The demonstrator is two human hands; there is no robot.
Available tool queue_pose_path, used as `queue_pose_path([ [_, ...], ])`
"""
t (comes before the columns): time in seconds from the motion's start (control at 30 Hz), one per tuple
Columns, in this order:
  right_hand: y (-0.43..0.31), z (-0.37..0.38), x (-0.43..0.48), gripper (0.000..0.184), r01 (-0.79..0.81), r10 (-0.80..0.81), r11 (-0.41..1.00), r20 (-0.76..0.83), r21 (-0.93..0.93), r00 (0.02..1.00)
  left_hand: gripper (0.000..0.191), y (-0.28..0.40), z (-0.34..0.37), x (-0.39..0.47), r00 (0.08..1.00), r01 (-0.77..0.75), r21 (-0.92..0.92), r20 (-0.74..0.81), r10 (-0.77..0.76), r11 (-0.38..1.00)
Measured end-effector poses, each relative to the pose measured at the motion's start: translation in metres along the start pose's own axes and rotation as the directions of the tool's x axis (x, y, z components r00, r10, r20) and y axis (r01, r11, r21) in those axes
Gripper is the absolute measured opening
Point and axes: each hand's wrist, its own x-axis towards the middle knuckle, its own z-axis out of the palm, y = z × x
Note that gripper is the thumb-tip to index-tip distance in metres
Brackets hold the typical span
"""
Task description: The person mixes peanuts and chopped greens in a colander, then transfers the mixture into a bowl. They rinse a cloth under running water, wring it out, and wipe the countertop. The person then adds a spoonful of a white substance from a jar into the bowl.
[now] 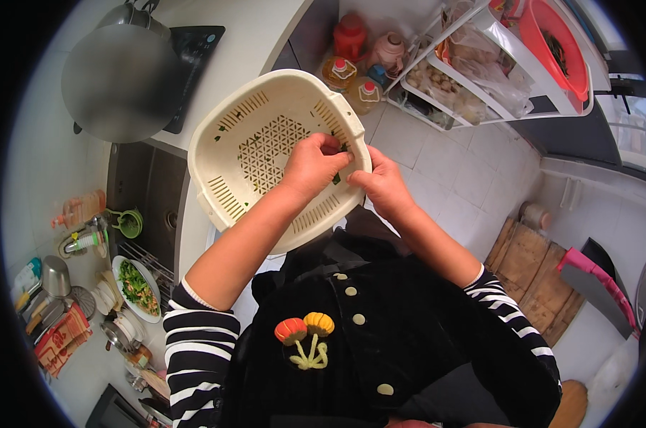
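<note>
A cream plastic colander basket (216, 176) is tilted in front of me, with slotted walls and a patterned bottom. Bits of green leaf (222, 128) cling to its inside. My right hand (383, 184) grips the basket's right rim, thumb on the near edge. Inside the basket, near that same wall, my left hand (315, 163) has its thumb and fingertips pinched together at some green leaf pieces. Whether a piece is held between the fingertips cannot be told.
Left of the basket lie a sink (141, 182), a dark pan or lid (120, 83) by the cooktop (197, 69), and an oval plate of greens (138, 289). A white shelf rack (462, 75) and oil bottles (363, 96) stand on the right.
</note>
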Motion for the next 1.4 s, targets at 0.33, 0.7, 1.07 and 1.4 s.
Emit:
queue_pose_path([
  [0.33, 0.005, -0.004, 0.006, 0.05, -0.027, 0.029, 0.999, 0.056, -0.045, 0.998, 0.017, -0.019, 0.006, 0.013, 0.998, 0.018, -0.012, -0.054, -0.018, 1.0],
  [0.7, 0.005, 0.002, 0.007, 0.051, -0.028, 0.029, 0.999, 0.023, -0.038, 0.999, 0.021, -0.024, -0.014, -0.004, 0.977, -0.039, 0.321, 0.209, -0.031, 0.946],
  [1.07, 0.011, 0.005, 0.008, 0.05, -0.056, 0.057, 0.997, 0.012, -0.049, 0.998, 0.011, -0.033, -0.01, -0.001, 0.98, -0.194, 0.596, 0.079, 0.184, 0.779],
  [1.4, 0.017, 0.004, 0.007, 0.055, -0.043, 0.043, 0.999, -0.015, 0.013, 0.999, 0.006, 0.004, -0.116, -0.029, 0.966, 0.213, 0.032, 0.143, -0.216, 0.976],
])
